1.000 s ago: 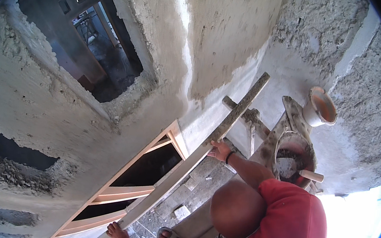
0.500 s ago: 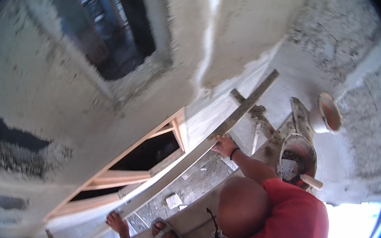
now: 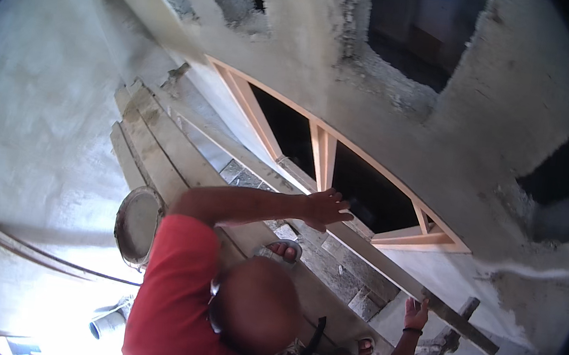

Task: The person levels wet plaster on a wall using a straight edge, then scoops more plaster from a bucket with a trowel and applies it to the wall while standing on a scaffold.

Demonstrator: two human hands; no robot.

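Neither of my hands is in view. Below me a person in a red shirt (image 3: 173, 291) bends over a long wooden board (image 3: 380, 262) beside a pale wooden window frame (image 3: 322, 154). One of that person's hands (image 3: 326, 210), fingers spread, is over the middle of the board; whether it touches is unclear. The other hand (image 3: 415, 311), with a dark wristband, holds the board near its right end. A sandalled foot (image 3: 283, 251) rests among scaffold planks (image 3: 154, 152). A round, dirty bucket (image 3: 139, 224) stands on the left side of the planks.
Rough openings (image 3: 421, 25) break the plastered wall (image 3: 520, 78). A short timber crosspiece (image 3: 466, 310) lies under the board's right end. Curved dark strips (image 3: 44, 252) show along the left wall. A grey cylinder (image 3: 106, 322) is near the bright lower left. Rubble blocks (image 3: 365, 302) show below the planks.
The view has swung round sharply, bringing the person's red back to the left and the board to a downward-right slope. The upper hand's fingers are now spread over the board's middle.
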